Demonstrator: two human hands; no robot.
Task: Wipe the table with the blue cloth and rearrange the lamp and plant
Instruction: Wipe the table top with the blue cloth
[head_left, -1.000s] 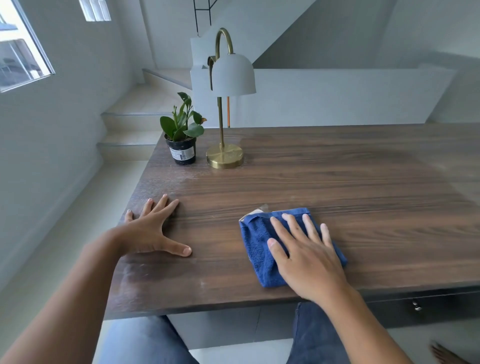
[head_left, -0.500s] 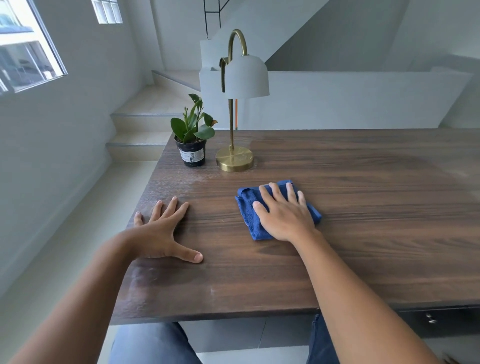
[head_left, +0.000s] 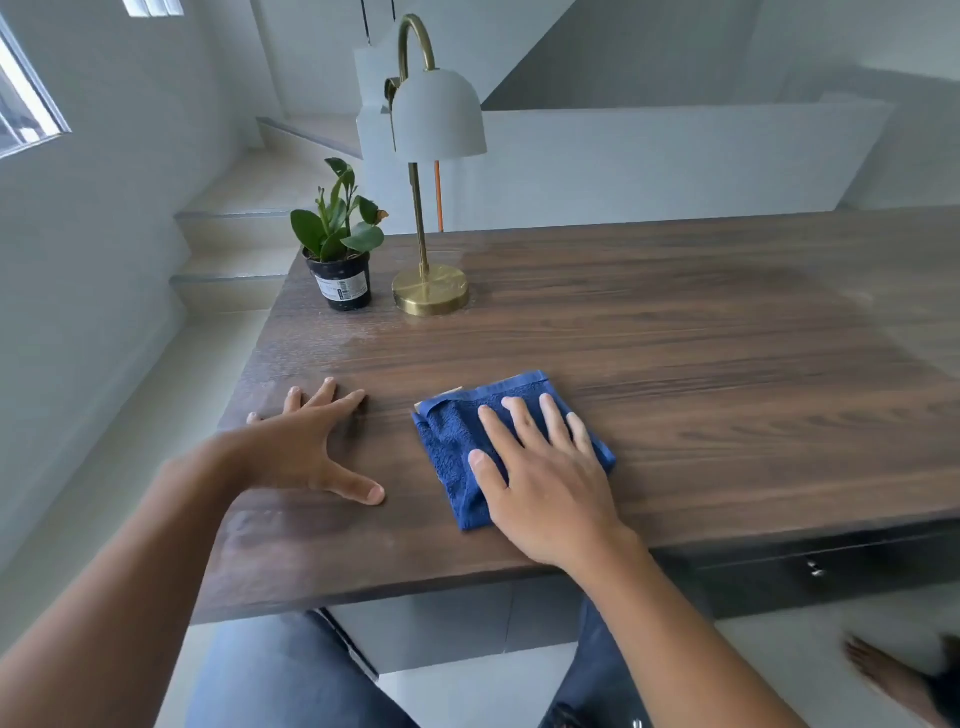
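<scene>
A folded blue cloth (head_left: 457, 441) lies flat on the dark wooden table (head_left: 701, 374), near its front edge. My right hand (head_left: 545, 478) presses down on the cloth with fingers spread, covering its right half. My left hand (head_left: 306, 447) rests flat on the bare wood to the left, fingers apart, holding nothing. At the table's far left corner stands a small green plant (head_left: 340, 239) in a black pot. Right beside it is a lamp (head_left: 431, 288) with a round brass base, a brass stem and a white dome shade.
Steps (head_left: 234, 249) rise behind the table's left end, with a low white wall (head_left: 675, 156) along the back. A drawer front with a small metal knob (head_left: 815, 569) sits under the table at right. A bare foot (head_left: 883, 670) shows on the floor, lower right.
My right hand slid the cloth away toward the lamp, then pulled it back to the front edge. My left hand stayed planted on the table.
</scene>
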